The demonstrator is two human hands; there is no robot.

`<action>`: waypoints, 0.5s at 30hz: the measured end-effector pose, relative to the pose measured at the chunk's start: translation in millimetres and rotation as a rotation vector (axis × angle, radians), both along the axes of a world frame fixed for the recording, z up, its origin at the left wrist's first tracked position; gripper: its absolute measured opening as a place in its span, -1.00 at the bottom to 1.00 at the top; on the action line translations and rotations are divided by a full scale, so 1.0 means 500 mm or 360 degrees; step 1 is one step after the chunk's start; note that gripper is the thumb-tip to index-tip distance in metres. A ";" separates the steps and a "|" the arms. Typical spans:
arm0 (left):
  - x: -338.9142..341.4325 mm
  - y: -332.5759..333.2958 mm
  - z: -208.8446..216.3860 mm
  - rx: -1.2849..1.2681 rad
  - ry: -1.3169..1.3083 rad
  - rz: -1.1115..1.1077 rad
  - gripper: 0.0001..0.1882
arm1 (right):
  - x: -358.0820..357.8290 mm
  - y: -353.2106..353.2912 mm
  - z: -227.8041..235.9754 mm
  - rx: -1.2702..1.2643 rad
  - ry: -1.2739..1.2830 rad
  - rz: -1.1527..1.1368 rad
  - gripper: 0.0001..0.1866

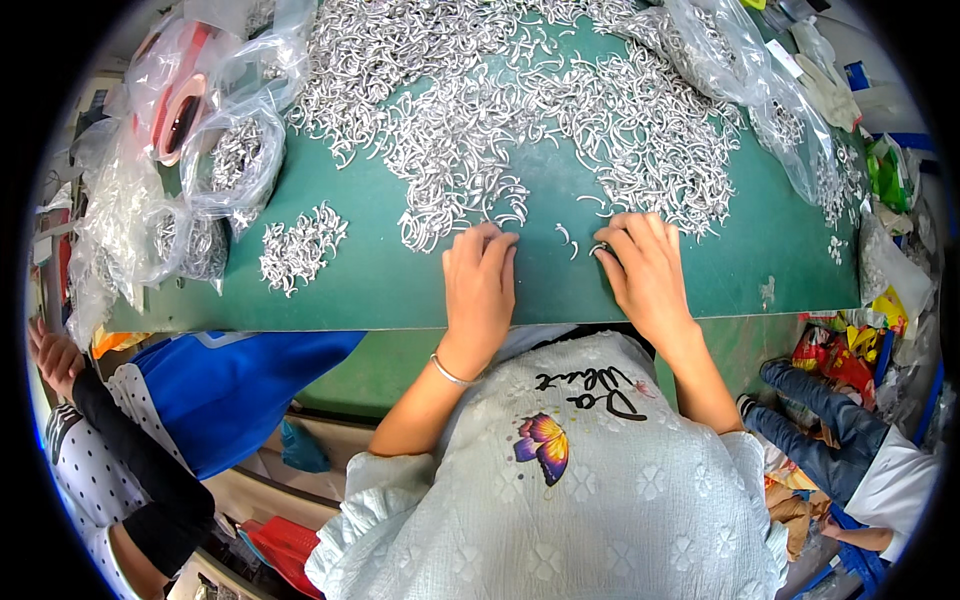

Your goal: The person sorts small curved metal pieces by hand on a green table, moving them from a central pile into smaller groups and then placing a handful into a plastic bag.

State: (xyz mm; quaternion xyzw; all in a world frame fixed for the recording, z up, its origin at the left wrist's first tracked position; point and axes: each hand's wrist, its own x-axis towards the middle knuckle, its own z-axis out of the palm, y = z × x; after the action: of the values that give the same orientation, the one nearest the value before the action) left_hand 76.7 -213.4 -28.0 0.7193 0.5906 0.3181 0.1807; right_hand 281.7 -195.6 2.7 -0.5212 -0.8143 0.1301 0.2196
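Many small, curved, silvery metal pieces (pixel 450 150) lie in a broad heap over the green tabletop (pixel 390 290). My left hand (pixel 480 285) rests at the near edge of the heap, its fingers curled and close together; whatever they hold is hidden. To the right, my right hand (pixel 645 275) is bent down to the table with thumb and forefinger pinched. A small curved piece (pixel 600 248), partly dark, shows at those fingertips. Between the two hands lie a few loose curved pieces (pixel 566 238).
A smaller pile of pieces (pixel 302 248) sits at the left. Clear plastic bags holding pieces stand at the left (pixel 235 160) and far right (pixel 790 120), beside a pink-and-red object (pixel 180 115). Another person's hands (pixel 55 355) show at the left edge; a person's jeans-clad legs (pixel 825 430) at the right.
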 end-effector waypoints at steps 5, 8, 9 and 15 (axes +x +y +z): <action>0.007 -0.002 0.009 0.0077 -0.0094 0.0025 -0.71 | -0.034 0.001 -0.012 0.0025 -0.0042 -0.0005 -0.77; 0.008 0.000 0.019 0.0088 -0.0144 0.0026 -0.71 | -0.023 -0.021 -0.016 -0.0219 0.0054 0.0009 -0.75; 0.009 -0.004 0.023 0.0066 -0.0157 -0.0037 -0.70 | -0.018 -0.026 -0.012 -0.0278 0.0122 0.0070 -0.75; 0.048 -0.032 0.033 -0.0149 -0.0293 -0.0332 -0.63 | 0.011 -0.030 0.005 -0.0558 0.0570 0.0043 -0.73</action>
State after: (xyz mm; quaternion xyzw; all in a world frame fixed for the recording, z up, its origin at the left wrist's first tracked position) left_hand 100.8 -229.3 -11.5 0.7353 0.5076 0.3344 0.2996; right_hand 287.3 -210.8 5.2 -0.5091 -0.7343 0.3625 0.2650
